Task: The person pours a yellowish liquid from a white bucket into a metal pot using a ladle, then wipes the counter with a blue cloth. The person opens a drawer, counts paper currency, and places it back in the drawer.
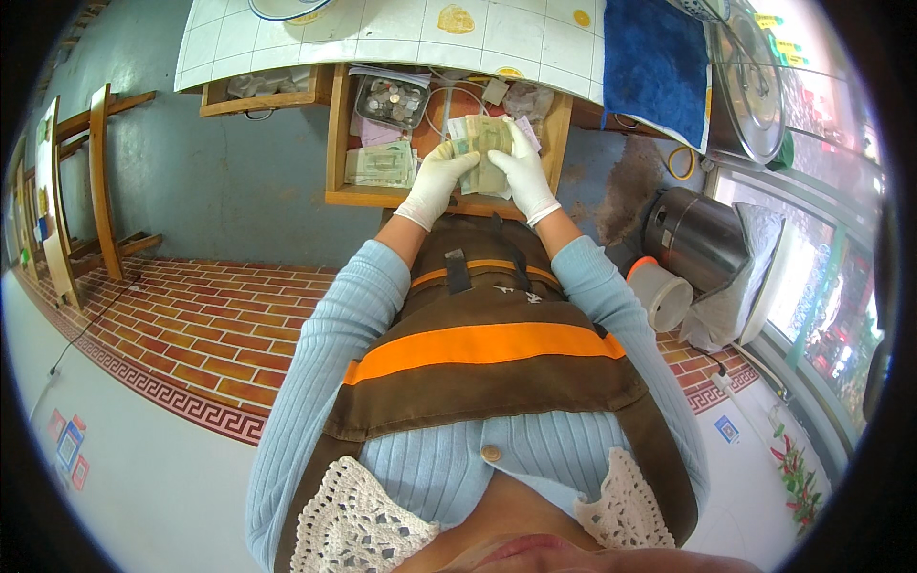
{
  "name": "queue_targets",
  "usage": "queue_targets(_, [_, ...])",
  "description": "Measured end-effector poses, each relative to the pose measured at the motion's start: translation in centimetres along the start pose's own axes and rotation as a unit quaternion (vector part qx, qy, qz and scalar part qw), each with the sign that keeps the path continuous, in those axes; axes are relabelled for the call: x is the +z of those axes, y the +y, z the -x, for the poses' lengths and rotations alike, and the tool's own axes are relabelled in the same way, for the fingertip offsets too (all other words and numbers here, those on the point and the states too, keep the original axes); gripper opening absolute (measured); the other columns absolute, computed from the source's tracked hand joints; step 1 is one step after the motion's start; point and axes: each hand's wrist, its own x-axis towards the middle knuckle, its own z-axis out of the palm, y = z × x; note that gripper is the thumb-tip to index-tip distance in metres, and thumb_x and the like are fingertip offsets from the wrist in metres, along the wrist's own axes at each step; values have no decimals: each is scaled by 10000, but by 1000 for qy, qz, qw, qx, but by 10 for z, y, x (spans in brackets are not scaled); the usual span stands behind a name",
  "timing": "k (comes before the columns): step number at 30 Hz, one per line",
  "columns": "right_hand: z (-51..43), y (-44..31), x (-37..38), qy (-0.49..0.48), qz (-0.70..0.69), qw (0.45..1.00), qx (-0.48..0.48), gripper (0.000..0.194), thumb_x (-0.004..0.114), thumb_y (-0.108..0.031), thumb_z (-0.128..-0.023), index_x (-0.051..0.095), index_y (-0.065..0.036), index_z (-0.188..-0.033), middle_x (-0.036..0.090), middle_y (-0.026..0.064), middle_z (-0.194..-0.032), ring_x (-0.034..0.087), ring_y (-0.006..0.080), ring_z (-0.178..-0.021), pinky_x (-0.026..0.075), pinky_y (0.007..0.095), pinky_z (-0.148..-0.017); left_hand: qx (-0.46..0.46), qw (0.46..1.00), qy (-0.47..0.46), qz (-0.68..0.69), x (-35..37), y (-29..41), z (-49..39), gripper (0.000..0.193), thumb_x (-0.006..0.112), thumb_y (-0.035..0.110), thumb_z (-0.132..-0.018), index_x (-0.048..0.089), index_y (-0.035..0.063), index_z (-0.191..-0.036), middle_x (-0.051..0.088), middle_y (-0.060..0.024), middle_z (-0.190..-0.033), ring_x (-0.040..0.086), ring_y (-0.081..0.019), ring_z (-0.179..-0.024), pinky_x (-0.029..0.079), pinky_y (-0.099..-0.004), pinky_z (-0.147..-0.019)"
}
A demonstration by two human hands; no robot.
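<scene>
Both my hands wear white gloves and meet over a pulled-out wooden drawer (444, 198). Between them they hold a small bundle of greenish-yellow banknotes (488, 154). My left hand (438, 183) grips the bundle's left side with the thumb on top. On the opposite side, my right hand (521, 172) pinches it, thumb also on top. Left of the bundle, inside the drawer, lies a stack of green banknotes (380, 165). Behind that stack is a dark tray of coins (393, 102). A clear plastic bag (529, 100) and a white cable (458, 90) lie at the drawer's back.
A tiled-pattern tabletop (401, 43) overhangs the drawer, with a blue cloth (653, 71) draped at its right. Another drawer (265, 100) stands partly out on the left. On the floor at right are a dark metal cylinder (691, 236) and a whitish bucket (659, 294).
</scene>
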Motion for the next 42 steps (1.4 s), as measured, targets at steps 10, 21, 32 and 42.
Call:
queue_targets(10, [8, -15, 4, -5, -91, 995, 32, 774, 628, 81, -949, 314, 47, -1656, 590, 134, -1490, 626, 186, -1275, 520, 320, -1059, -48, 993, 51, 92, -7, -6, -3, 286, 616, 239, -1100, 686, 35, -1287, 748, -81, -1186, 729, -200, -1028, 595, -375, -924])
queue_targets(21, [14, -23, 7, 8, -61, 998, 26, 690, 605, 61, -976, 393, 20, -1630, 611, 115, -1468, 614, 189, -1299, 487, 319, -1097, -52, 995, 24, 87, -2, 3, 5, 300, 662, 226, -1077, 695, 18, -1289, 753, -79, -1200, 721, -184, -1060, 584, -362, -935])
queue_targets(32, [11, -1, 12, -76, 43, 996, 3, 750, 657, -22, -980, 336, 28, -1656, 618, 149, -1449, 634, 195, -1240, 516, 334, -1046, -6, 998, 17, -60, -11, -8, 3, 287, 721, 168, -1029, 702, -2, -1259, 763, -64, -1170, 714, -134, -1001, 572, -304, -920])
queue_targets(42, [7, 39, -31, 33, 194, 979, 56, 615, 663, -64, -988, 476, 22, -1568, 743, 108, -1138, 703, 152, -969, 567, 298, -853, 76, 751, 82, -651, -110, 84, -1, 291, 709, 303, -952, 759, 76, -1129, 772, -190, -1046, 737, -369, -989, 578, -442, -882])
